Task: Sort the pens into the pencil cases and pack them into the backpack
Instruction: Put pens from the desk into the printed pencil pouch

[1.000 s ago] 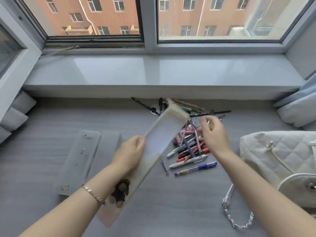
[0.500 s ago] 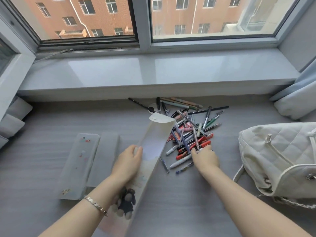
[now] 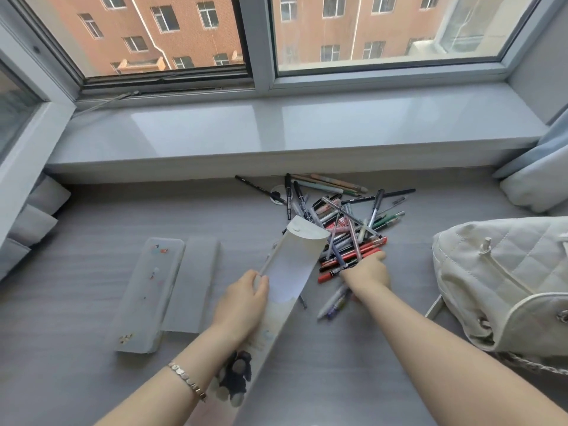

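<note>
My left hand (image 3: 242, 302) grips a long pale pencil case (image 3: 292, 265) with its flap open, tilted toward the pen pile. A heap of several pens (image 3: 347, 229), black, red and grey, lies on the grey surface under the window sill. My right hand (image 3: 367, 273) is at the near edge of the heap, fingers curled around a couple of pens (image 3: 333, 304) that stick out below the hand. A white quilted backpack (image 3: 504, 278) lies at the right.
Two more flat translucent pencil cases (image 3: 147, 290) (image 3: 193, 281) lie side by side at the left. A white window sill (image 3: 276, 133) runs along the back. A pale cushion (image 3: 534, 182) sits at the far right, and the backpack's chain strap (image 3: 534, 365) trails at its near side.
My right hand dropped from above the heap to its near edge and closed on pens, pulling them toward me. The case in my left hand has lowered and its flap shows open.
</note>
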### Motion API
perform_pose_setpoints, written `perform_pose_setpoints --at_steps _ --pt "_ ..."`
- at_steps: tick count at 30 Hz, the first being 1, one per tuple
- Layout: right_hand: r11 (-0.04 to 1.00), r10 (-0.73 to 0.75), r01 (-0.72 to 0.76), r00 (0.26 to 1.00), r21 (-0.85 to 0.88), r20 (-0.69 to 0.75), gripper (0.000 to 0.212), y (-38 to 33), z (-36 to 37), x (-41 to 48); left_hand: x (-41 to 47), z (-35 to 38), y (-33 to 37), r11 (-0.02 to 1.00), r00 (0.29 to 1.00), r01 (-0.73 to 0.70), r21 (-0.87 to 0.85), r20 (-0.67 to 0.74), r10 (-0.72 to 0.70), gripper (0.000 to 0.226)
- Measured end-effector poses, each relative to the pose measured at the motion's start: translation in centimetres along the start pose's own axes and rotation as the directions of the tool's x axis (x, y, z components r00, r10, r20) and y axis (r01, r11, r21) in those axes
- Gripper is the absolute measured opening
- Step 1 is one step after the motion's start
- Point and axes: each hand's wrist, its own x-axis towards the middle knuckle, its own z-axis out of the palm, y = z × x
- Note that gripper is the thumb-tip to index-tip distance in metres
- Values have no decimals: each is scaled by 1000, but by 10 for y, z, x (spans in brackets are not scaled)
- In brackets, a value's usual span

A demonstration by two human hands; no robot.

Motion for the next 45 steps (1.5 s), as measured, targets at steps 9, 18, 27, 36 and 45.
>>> perform_pose_setpoints --at_steps 9,18,27,36,45 --pt "881 -67 65 998 468 -12 25 34 -39 -3 -3 4 7 997 995 -12 80 95 4 34" --pt "424 -322 362 917 830 -235 63 -2 -60 -88 -29 16 39 987 970 -145 66 208 128 33" --pt "730 -656 656 751 191 -74 63 14 -40 -89 -29 16 48 981 979 -191 -9 67 192 31" --pt "394 -896 918 395 44 -203 50 -13 -35 -65 -3 7 30 976 999 -25 -218 -35 18 31" --pt "763 -526 535 840 -363 132 43 -92 11 -19 48 -38 1 951 959 116 -288 -216 -182 36"
